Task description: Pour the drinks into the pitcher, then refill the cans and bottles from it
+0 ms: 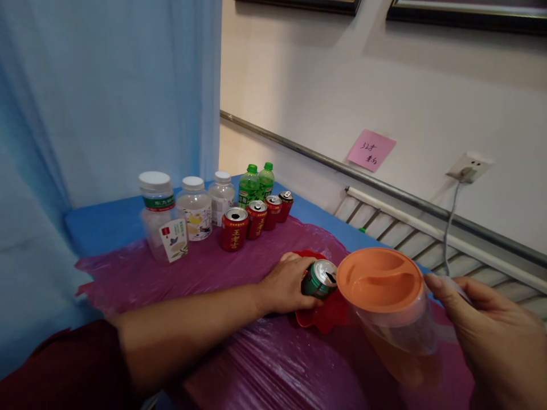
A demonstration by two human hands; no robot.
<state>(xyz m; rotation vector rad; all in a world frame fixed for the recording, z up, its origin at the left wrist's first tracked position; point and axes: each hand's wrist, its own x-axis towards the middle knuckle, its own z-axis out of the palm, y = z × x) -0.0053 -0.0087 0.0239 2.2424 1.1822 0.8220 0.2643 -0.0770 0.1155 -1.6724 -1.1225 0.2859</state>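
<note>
your left hand (290, 282) is wrapped round the green metal can (318, 278), probably to steady it, and your right hand (491, 322) holds the clear orange-lidded plastic jug (382, 285) at its 3 o'clock

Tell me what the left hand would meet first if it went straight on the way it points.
Past the green can it holds, the left hand would probably meet the jug first, near its lid; the depth between them is unclear.
</note>
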